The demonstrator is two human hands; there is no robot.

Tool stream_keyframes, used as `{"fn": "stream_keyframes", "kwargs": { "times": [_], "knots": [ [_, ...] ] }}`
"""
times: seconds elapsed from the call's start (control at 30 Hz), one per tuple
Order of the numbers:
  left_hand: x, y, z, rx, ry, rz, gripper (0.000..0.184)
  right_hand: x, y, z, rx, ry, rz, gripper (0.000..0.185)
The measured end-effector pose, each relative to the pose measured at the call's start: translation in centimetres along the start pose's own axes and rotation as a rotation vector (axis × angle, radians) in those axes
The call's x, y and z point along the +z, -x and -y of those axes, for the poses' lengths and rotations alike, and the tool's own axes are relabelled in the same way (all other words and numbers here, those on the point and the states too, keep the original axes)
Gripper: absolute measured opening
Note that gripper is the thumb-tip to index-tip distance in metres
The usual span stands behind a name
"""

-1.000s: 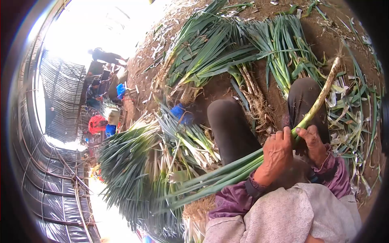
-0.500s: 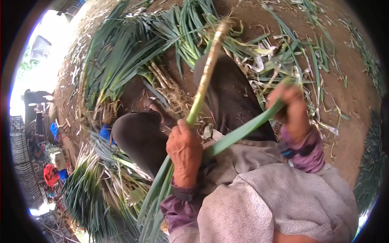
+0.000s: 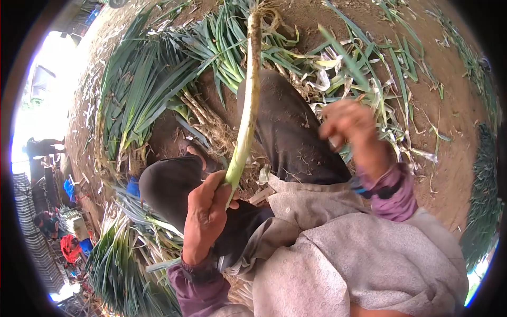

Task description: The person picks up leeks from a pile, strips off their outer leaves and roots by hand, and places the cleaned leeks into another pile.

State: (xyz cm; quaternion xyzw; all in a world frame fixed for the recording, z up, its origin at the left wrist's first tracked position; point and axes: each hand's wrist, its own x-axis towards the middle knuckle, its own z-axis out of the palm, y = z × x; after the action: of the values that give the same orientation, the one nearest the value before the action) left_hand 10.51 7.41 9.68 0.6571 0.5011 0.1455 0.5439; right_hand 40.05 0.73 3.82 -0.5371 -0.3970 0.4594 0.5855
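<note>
My left hand [image 3: 205, 214] is closed around the green part of a leek [image 3: 248, 111]. The leek stands up and away from me, its pale, brown-streaked shaft ending in roots at the top of the view. My right hand [image 3: 351, 129] is blurred by motion, with loosely bent fingers and nothing visible in them. Beyond its fingers a long green leaf [image 3: 344, 58] is smeared, apparently in the air over the peelings.
Bundled leeks [image 3: 142, 90] lie on the soil ahead to the left, and another pile [image 3: 124, 264] is at lower left. Stripped leaves and peelings [image 3: 327, 71] litter the ground ahead. Dark-trousered knees [image 3: 288, 121] and a pale apron [image 3: 301, 259] are close below my hands.
The green leaf has come away from my right hand and moved outward. My left hand has shifted left and down, and the leek now stands more upright.
</note>
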Motion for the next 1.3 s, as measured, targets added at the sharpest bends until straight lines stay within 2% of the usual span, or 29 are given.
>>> {"fn": "stream_keyframes", "kwargs": {
  "times": [0.07,0.1,0.17,0.2,0.33,0.43,0.47,0.6,0.67,0.73,0.87,0.97,1.07,1.13,1.3],
  "knots": [
    [0.4,0.3,-0.5,0.015,0.021,-0.013,0.021,4.5,-1.0,-2.0,-0.309,0.168,0.256,0.019],
    [0.7,0.4,-0.6,0.020,0.033,-0.020,0.021,6.7,-0.4,-1.4,-0.242,0.316,0.282,0.019],
    [1.3,0.5,-0.4,0.032,0.045,-0.024,0.021,9.8,0.1,-0.8,-0.224,0.202,0.325,0.023],
    [1.5,0.4,-0.4,0.039,0.052,-0.026,0.021,10.2,0.2,-0.8,-0.261,0.297,0.355,0.022],
    [2.3,0.2,-0.4,0.025,0.076,-0.054,0.019,11.2,0.5,-1.6,-0.136,0.089,0.282,0.022],
    [3.4,0.1,-0.3,0.068,0.049,-0.060,0.019,10.0,-0.1,-0.3,0.340,-0.190,0.396,0.025],
    [3.8,0.0,-0.1,0.095,0.036,-0.057,0.020,9.8,0.0,-0.1,0.403,-0.296,0.381,0.028],
    [4.2,-0.2,-0.2,0.060,-0.013,-0.043,0.020,9.3,0.3,-2.7,0.357,-0.270,0.336,0.029],
    [4.1,-0.3,-0.4,0.026,0.008,-0.027,0.020,9.0,0.0,-2.3,0.405,-0.364,0.388,0.030],
    [3.9,-0.5,-0.6,-0.001,0.082,0.000,0.020,9.0,0.2,-1.9,0.420,-0.384,0.360,0.030],
    [3.8,-0.7,-0.6,0.004,0.037,0.033,0.018,9.2,0.1,-1.5,0.466,-0.353,0.316,0.030],
    [4.4,-0.7,-0.1,0.035,-0.058,0.019,0.017,9.2,0.2,-2.5,0.452,-0.444,0.310,0.031],
    [4.7,-0.8,-0.6,-0.008,-0.046,0.027,0.018,8.9,0.1,-2.7,0.334,-0.307,0.330,0.030],
    [4.4,-1.0,-0.8,-0.047,-0.036,0.066,0.019,8.8,0.3,-2.7,0.327,-0.343,0.332,0.028],
    [3.7,-1.5,-1.3,-0.177,0.200,0.134,0.025,8.0,0.2,-1.9,0.393,-0.388,0.410,0.026]
  ]
}}
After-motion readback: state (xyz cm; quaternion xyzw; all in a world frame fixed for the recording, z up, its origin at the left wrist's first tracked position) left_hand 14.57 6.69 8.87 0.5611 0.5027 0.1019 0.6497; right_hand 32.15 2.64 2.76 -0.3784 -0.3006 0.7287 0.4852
